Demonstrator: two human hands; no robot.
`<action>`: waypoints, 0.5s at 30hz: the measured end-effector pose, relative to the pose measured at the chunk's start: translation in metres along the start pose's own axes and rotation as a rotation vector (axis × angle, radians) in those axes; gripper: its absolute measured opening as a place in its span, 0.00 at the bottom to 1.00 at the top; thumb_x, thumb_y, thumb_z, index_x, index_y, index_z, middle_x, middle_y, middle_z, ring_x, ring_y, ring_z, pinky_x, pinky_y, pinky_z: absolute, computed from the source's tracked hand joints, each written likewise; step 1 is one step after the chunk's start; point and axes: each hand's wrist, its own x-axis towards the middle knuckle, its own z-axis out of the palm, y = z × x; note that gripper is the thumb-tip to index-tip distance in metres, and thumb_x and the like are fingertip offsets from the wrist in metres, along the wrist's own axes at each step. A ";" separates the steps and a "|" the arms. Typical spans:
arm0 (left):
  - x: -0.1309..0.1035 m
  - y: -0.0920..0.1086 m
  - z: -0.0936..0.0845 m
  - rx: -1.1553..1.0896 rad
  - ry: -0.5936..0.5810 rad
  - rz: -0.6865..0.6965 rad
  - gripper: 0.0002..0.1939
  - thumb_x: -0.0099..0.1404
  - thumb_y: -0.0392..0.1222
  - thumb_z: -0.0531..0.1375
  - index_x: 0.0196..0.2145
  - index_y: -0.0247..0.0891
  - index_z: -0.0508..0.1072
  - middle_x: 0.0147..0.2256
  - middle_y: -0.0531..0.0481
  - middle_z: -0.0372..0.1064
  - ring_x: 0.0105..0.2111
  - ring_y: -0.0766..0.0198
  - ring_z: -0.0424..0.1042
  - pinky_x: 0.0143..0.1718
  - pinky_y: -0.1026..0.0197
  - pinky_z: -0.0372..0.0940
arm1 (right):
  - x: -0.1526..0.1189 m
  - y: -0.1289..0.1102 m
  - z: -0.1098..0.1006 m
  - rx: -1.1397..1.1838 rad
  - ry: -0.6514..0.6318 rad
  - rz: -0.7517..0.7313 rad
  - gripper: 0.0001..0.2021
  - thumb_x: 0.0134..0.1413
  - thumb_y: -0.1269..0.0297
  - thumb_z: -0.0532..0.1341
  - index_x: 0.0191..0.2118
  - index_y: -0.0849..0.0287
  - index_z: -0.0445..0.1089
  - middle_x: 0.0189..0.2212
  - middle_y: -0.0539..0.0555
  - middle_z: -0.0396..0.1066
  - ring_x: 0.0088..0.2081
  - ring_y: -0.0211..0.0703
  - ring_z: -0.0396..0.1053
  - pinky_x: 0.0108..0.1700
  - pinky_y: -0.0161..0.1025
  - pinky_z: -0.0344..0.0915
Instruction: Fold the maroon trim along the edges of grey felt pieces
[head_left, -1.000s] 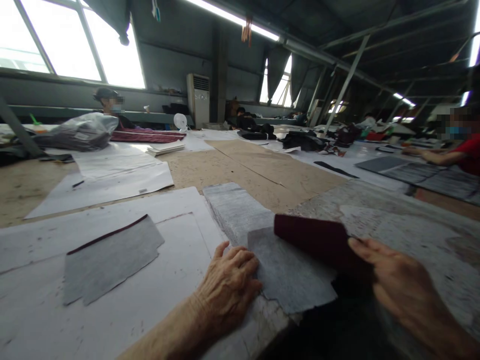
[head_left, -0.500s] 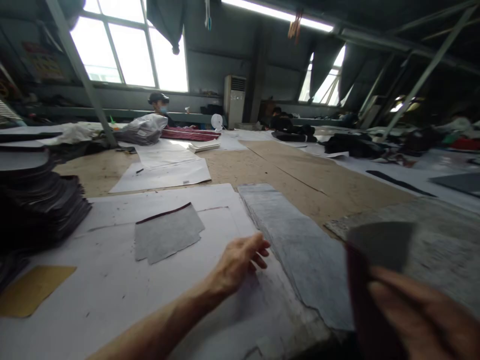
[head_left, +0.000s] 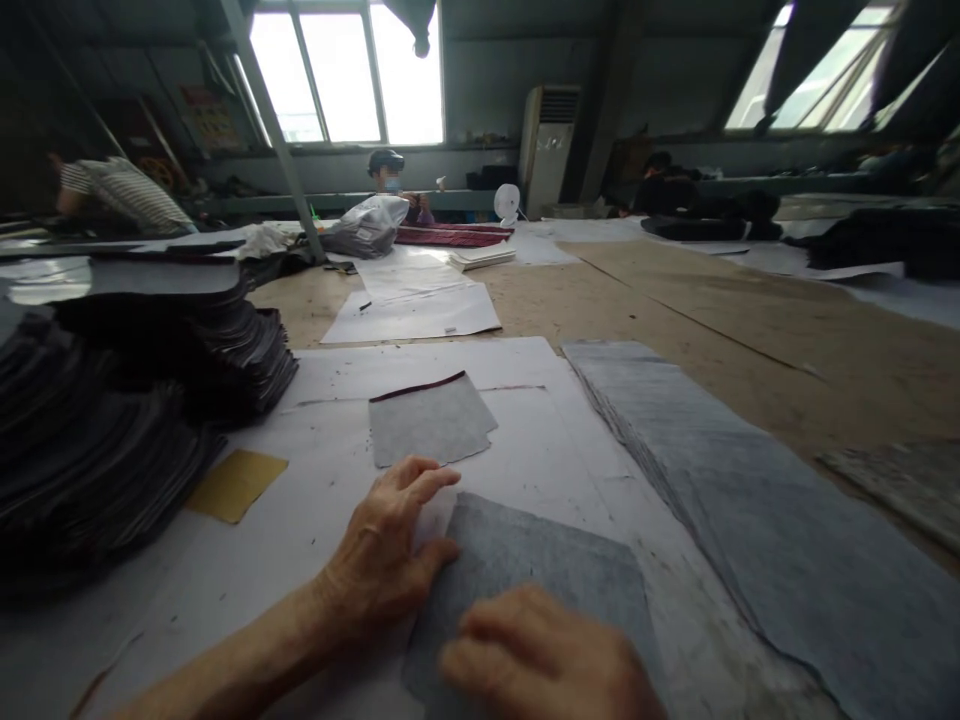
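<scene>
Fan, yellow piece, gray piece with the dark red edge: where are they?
Fan [head_left: 507, 202], head view: its round head.
Yellow piece [head_left: 238, 485], head view: its middle.
Red-edged gray piece [head_left: 430, 424], head view: its flat gray middle.

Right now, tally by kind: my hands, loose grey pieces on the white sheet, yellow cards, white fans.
Hands: 2 (left hand, right hand)
Grey pieces: 2 (near piece, far piece)
Yellow card: 1
Fan: 1
Total: 6
</scene>
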 end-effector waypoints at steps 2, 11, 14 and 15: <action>-0.006 0.000 0.002 0.022 0.028 0.156 0.19 0.55 0.31 0.55 0.45 0.40 0.68 0.44 0.46 0.64 0.43 0.57 0.63 0.45 0.50 0.61 | 0.018 0.017 -0.019 -0.150 -0.103 0.136 0.07 0.53 0.68 0.55 0.37 0.57 0.68 0.31 0.52 0.71 0.33 0.42 0.68 0.34 0.38 0.66; -0.010 0.004 0.000 -0.054 -0.157 0.312 0.12 0.62 0.31 0.52 0.40 0.37 0.71 0.35 0.47 0.68 0.35 0.60 0.64 0.39 0.54 0.62 | 0.057 0.053 -0.022 -0.343 -0.527 0.460 0.11 0.40 0.75 0.63 0.33 0.55 0.73 0.28 0.50 0.69 0.32 0.42 0.66 0.35 0.37 0.64; -0.007 -0.002 -0.002 -0.086 -0.149 0.384 0.12 0.62 0.30 0.51 0.40 0.35 0.71 0.34 0.46 0.68 0.34 0.60 0.64 0.37 0.54 0.62 | 0.053 0.053 -0.019 -0.302 -0.426 0.372 0.08 0.42 0.77 0.61 0.28 0.56 0.73 0.27 0.50 0.67 0.32 0.41 0.64 0.34 0.37 0.62; -0.006 -0.004 -0.003 -0.099 -0.142 0.415 0.12 0.62 0.29 0.50 0.40 0.34 0.70 0.35 0.46 0.68 0.34 0.61 0.64 0.37 0.55 0.62 | 0.049 0.052 -0.019 -0.306 -0.370 0.304 0.08 0.44 0.77 0.60 0.28 0.57 0.73 0.27 0.51 0.66 0.33 0.42 0.63 0.34 0.37 0.61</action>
